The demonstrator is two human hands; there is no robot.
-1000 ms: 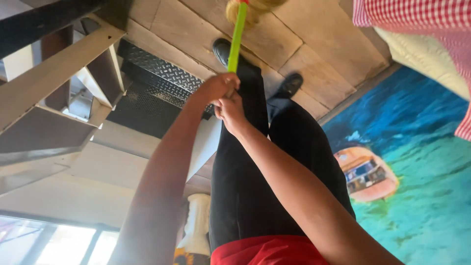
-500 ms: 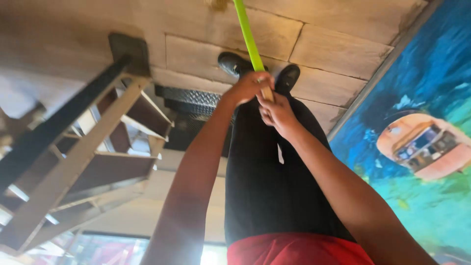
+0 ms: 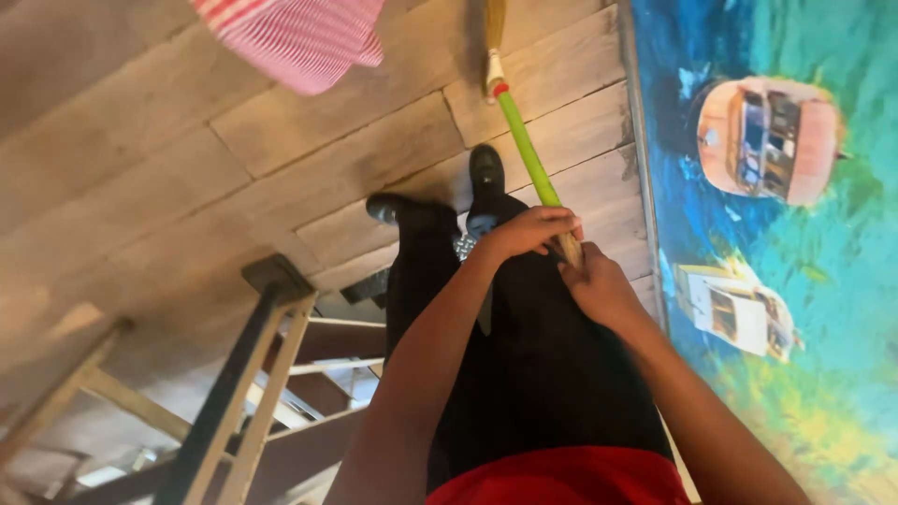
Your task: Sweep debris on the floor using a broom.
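Both hands, left hand (image 3: 528,231) and right hand (image 3: 599,285), were clenched around the broom (image 3: 524,145) handle, above the shoes (image 3: 485,171).

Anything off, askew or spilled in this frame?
Nothing stands out. Both the left hand and right hand grip the green-handled broom above the wooden plank floor. The wooden stool stands upright and no spill shows.
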